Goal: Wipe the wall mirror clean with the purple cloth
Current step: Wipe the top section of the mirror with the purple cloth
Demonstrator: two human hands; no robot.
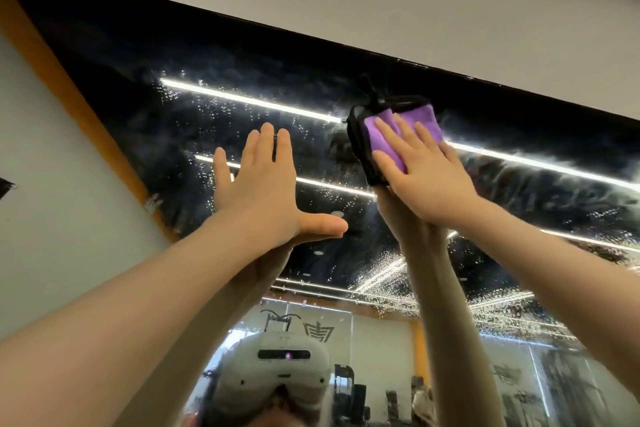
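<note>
A: Where's the purple cloth (403,130)?
B: Right of centre, under the right hand (420,173), whose straight, spread fingers (389,130) press it flat to the mirror (180,135).
A: Texture?
B: Soft, folded, dark-edged; the glass is droplet-speckled.
A: Left hand (266,191)?
B: Centre frame, arm raised, fingers apart, palm on the glass.

We are losing much of the purple cloth (401,135) beneath the right hand (420,175); the wall mirror (207,55) is running off the frame's right and bottom edges, its lower-right reflections blurring behind droplets.
</note>
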